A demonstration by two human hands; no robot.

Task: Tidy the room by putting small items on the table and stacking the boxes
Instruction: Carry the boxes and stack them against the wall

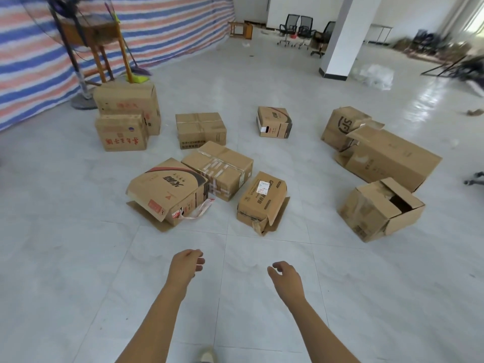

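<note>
Several cardboard boxes lie scattered on the tiled floor ahead of me. Nearest are a box with a red-and-black print (pixel 167 191), a taped box (pixel 218 169) just behind it, and a box with a shipping label (pixel 262 201) whose flaps hang open. A long box (pixel 390 158) and an open-topped box (pixel 379 209) lie to the right. Two boxes (pixel 123 115) sit together at the far left. My left hand (pixel 186 264) and my right hand (pixel 285 277) reach forward over bare floor, fingers loosely curled, holding nothing and short of the boxes.
A wooden table (pixel 91 32) stands at the back left by a striped tarp, with a standing fan (pixel 76 61) and a broom (pixel 133 72) beside it. A white pillar (pixel 345 35), office chairs (pixel 301 28) and a plastic sheet (pixel 374 74) are farther back.
</note>
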